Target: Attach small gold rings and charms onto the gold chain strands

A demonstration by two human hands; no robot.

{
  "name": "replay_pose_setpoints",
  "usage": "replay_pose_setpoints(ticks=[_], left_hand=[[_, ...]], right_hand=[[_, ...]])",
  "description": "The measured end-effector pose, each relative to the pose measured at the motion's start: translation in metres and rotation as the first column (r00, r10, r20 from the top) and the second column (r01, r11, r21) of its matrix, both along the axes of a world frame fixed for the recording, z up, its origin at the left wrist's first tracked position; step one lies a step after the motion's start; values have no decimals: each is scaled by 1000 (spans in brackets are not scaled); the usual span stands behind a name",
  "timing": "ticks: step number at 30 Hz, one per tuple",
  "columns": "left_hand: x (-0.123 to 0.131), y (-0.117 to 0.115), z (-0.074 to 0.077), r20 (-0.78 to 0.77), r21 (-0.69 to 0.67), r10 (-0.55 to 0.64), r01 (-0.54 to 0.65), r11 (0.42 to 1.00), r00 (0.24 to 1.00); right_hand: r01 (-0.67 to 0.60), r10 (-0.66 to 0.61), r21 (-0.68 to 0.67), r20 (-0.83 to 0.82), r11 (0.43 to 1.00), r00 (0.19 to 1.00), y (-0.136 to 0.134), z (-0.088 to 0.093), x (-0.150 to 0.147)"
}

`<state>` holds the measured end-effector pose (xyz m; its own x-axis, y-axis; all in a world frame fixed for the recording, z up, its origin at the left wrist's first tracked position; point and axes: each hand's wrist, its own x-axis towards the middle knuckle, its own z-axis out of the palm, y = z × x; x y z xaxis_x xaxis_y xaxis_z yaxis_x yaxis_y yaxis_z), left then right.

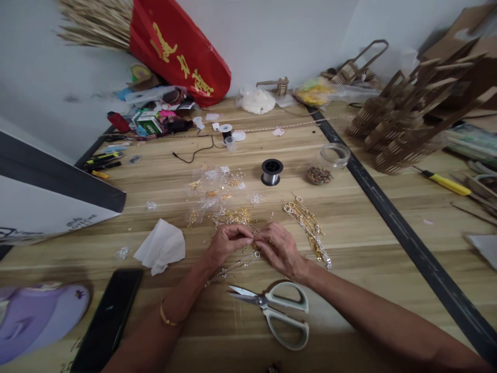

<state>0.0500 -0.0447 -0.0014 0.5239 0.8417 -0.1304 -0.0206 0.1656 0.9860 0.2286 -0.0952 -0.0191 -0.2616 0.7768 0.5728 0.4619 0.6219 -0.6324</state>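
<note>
My left hand (230, 242) and my right hand (280, 249) meet tip to tip above the table. Each pinches with thumb and forefinger, and what sits between the fingertips is too small to make out. Just below them a silver chain (236, 266) with a small ring at its end lies on the wood. Gold and silver jewellery findings (236, 216) are heaped right behind my hands. A bunch of gold and silver chains (308, 228) rests beyond my right hand. Scissors (272, 306) with pale handles lie spread nearer to me.
A spool of wire (272, 172) stands behind the findings, and a clear jar of beads (324, 166) lies right of it. At left are a crumpled tissue (161, 247), a black phone (108, 318) and a white box (58, 207). Small woven baskets (399, 124) crowd the right.
</note>
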Motion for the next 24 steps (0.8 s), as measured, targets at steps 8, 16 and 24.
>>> replay_pose_setpoints(ticks=[8, 16, 24], left_hand=[[1, 0, -1, 27, -2, 1, -1, 1000, 1000], [-2, 2, -7, 17, 11, 0, -1, 1000, 1000], [-2, 3, -6, 11, 29, 15, -16, 999, 1000]], right_hand=[[18, -18, -1, 5, 1000, 1000, 1, -1, 0], [17, -17, -14, -19, 1000, 1000, -2, 2, 0], [15, -15, -34, -4, 999, 1000, -2, 2, 1]])
